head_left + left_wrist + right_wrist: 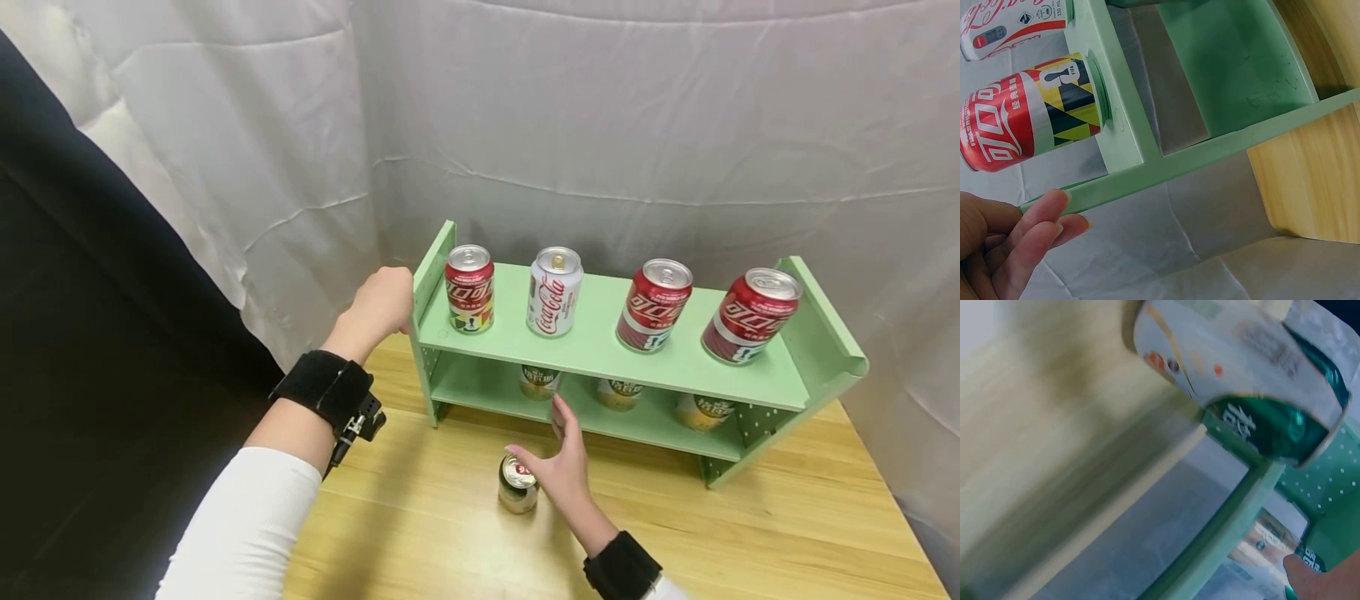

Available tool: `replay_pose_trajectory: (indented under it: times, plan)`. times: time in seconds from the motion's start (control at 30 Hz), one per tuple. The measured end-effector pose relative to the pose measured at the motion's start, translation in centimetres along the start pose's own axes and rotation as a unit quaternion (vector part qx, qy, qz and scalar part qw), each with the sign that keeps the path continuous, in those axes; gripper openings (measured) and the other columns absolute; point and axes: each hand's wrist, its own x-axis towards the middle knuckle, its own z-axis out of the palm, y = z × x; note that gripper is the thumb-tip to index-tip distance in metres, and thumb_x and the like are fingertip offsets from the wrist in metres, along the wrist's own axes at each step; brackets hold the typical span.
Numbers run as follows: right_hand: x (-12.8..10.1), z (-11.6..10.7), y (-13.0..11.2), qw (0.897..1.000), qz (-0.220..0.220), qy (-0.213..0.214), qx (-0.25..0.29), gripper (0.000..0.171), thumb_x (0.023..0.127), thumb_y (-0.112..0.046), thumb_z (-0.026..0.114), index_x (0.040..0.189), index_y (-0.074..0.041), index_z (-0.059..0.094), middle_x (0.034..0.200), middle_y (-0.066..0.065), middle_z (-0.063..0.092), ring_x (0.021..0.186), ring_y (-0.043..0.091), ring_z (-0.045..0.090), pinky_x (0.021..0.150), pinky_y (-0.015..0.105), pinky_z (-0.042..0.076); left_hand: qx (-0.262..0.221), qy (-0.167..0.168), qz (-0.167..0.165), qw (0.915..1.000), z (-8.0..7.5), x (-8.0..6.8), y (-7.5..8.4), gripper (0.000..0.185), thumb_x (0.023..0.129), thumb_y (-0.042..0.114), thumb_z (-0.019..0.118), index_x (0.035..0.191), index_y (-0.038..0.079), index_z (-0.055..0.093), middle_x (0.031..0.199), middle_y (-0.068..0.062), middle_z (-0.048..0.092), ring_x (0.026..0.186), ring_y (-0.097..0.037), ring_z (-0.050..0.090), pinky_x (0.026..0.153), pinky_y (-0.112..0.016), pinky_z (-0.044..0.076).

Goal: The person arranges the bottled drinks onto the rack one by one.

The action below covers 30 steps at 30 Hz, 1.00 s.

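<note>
At the left end of a small green two-tier shelf (615, 358), my left hand (378, 302) grips the upright side panel (1113, 190). In the left wrist view its fingers (1029, 250) bend round the panel's edge. A gold-and-dark-green drink can (517, 498) stands upright on the table in front of the shelf. My right hand (564, 467) is just right of this can, thumb and fingers spread apart with nothing between them. The right wrist view shows the white-and-green side of the can (1241, 369) large, with a fingertip (1307, 575) at the lower right.
Along the top tier stand a red cola can (470, 292), a white Coca-Cola can (554, 293) and two more red cans (655, 307). On the lower tier are three gold-and-green cans (540, 383), partly hidden by the upper board. Grey cloth (600, 125) hangs behind the wooden table (420, 517).
</note>
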Motion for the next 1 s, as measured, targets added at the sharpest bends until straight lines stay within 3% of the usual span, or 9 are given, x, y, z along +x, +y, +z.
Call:
replay_pose_trajectory:
  times: [0.1, 0.23, 0.37, 0.43, 0.53, 0.63, 0.83, 1.0]
  plan:
    - [-0.7, 0.1, 0.4, 1.000, -0.021, -0.011, 0.008, 0.102, 0.061, -0.012, 0.088, 0.145, -0.005, 0.030, 0.143, 0.023, 0.038, 0.131, 0.032, 0.038, 0.108, 0.026, 0.030, 0.005, 0.007, 0.001, 1.0000, -0.1, 0.0, 0.0, 0.015, 0.072, -0.013, 0.065, 0.078, 0.001, 0.061, 0.077, -0.013, 0.066, 0.062, -0.021, 0.057, 0.047, -0.026, 0.045]
    - [-1.6, 0.3, 1.3, 0.995, -0.094, -0.037, -0.012, 0.108, 0.057, -0.010, 0.090, 0.145, -0.001, 0.028, 0.141, 0.027, 0.038, 0.129, 0.034, 0.038, 0.108, 0.016, 0.025, 0.010, 0.013, 0.003, 0.9999, -0.2, 0.0, 0.1, 0.014, 0.072, -0.012, 0.065, 0.077, 0.001, 0.062, 0.078, -0.013, 0.066, 0.064, -0.022, 0.059, 0.047, -0.026, 0.046]
    - [-2.6, 0.4, 2.6, 0.983, -0.171, -0.058, -0.043, 0.115, 0.051, -0.012, 0.092, 0.145, 0.004, 0.026, 0.141, 0.030, 0.036, 0.127, 0.037, 0.038, 0.110, 0.015, 0.021, 0.006, 0.007, -0.001, 1.0000, -0.1, 0.0, 0.0, 0.013, 0.075, -0.012, 0.063, 0.078, 0.001, 0.062, 0.077, -0.013, 0.066, 0.062, -0.021, 0.057, 0.046, -0.025, 0.044]
    - [-3.1, 0.5, 3.1, 0.979, -0.187, -0.058, -0.055, 0.117, 0.050, -0.014, 0.092, 0.144, 0.006, 0.026, 0.142, 0.028, 0.035, 0.127, 0.038, 0.037, 0.110, 0.014, 0.020, 0.004, 0.007, -0.001, 1.0000, 0.0, 0.0, 0.0, 0.013, 0.075, -0.012, 0.063, 0.079, 0.000, 0.062, 0.077, -0.012, 0.066, 0.062, -0.021, 0.057, 0.046, -0.025, 0.043]
    - [-3.6, 0.7, 3.8, 0.982, -0.172, -0.053, -0.059, 0.117, 0.050, -0.015, 0.093, 0.145, 0.005, 0.026, 0.144, 0.026, 0.034, 0.128, 0.037, 0.035, 0.109, 0.013, 0.019, 0.002, 0.014, 0.003, 0.9999, 0.1, 0.0, 0.0, 0.013, 0.075, -0.012, 0.064, 0.082, 0.000, 0.062, 0.078, -0.013, 0.066, 0.063, -0.021, 0.058, 0.048, -0.026, 0.045]
    - [-4.2, 1.2, 4.6, 0.989, -0.121, -0.054, -0.060, 0.118, 0.051, -0.017, 0.093, 0.146, 0.003, 0.024, 0.146, 0.025, 0.032, 0.131, 0.036, 0.032, 0.109, 0.015, 0.021, 0.003, 0.017, 0.000, 0.9998, 0.2, 0.0, -0.1, 0.013, 0.074, -0.011, 0.065, 0.081, 0.000, 0.063, 0.079, -0.014, 0.066, 0.065, -0.022, 0.059, 0.050, -0.027, 0.047]
    - [-4.9, 1.7, 6.1, 0.996, -0.024, -0.055, -0.065, 0.119, 0.052, -0.023, 0.092, 0.147, 0.000, 0.023, 0.145, 0.024, 0.032, 0.133, 0.039, 0.033, 0.107, 0.050, 0.028, 0.005, 0.016, -0.001, 0.9999, 0.2, -0.2, -0.2, 0.012, 0.075, -0.010, 0.065, 0.081, 0.000, 0.062, 0.078, -0.014, 0.066, 0.066, -0.023, 0.060, 0.051, -0.029, 0.049]
    - [-5.2, 1.8, 7.0, 0.997, 0.007, -0.060, -0.046, 0.120, 0.051, -0.022, 0.092, 0.145, 0.002, 0.023, 0.143, 0.027, 0.034, 0.131, 0.042, 0.035, 0.106, 0.054, 0.028, 0.007, 0.016, 0.005, 0.9998, 0.2, -0.2, 0.1, 0.012, 0.076, -0.010, 0.064, 0.080, 0.000, 0.062, 0.077, -0.013, 0.065, 0.065, -0.022, 0.059, 0.051, -0.028, 0.049]
